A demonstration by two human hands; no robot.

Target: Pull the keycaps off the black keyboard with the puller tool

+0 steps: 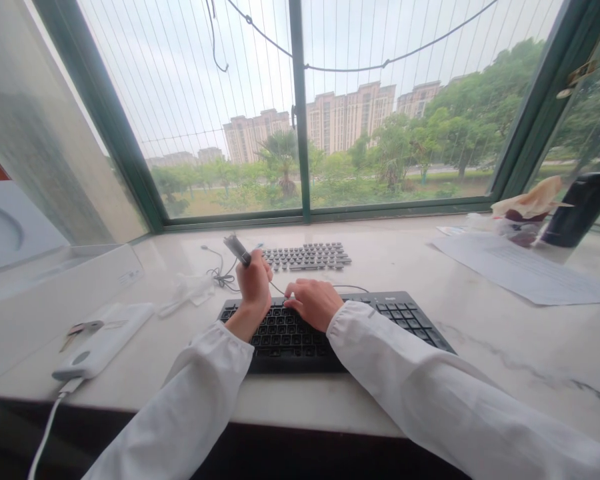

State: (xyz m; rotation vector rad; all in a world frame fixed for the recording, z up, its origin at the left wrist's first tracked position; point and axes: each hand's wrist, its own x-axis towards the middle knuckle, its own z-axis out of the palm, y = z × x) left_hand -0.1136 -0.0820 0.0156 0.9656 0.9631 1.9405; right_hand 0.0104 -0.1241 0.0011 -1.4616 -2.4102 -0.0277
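Work at a long black plastic keyboard [290, 337], seemingly with its caps off

The keyboard lies near the front edge of a pale, grey-veined stone-look table [390, 267], under both forearms in white elasticated sleeves. Its main block shows hollow-looking square cells, and small dark-grey plastic keycaps [310, 259] stand in rows between it and the window [380, 160]. The step in hand looks like work on single key positions along the top rows. The bare right hand [314, 300] rests there, fingers bent down. The bare left hand [254, 283] is closed in a fist around a dark, stick-shaped tool with a frayed grey end [237, 249], probably a brush, and holds that end up and away from the keys. Brushing would call for turning the frayed end down, with the right fingers clear of the spot.

Whether the right hand pinches anything cannot be told: its fingertips are tiny and soft in the picture. The right hand and sleeve cover the keyboard's middle, and the left wrist hides part of its left side. The number block is too blurred to tell whether caps sit on it. A thin dark cable [223, 277] tangles beyond the left hand; where it leads is unclear.
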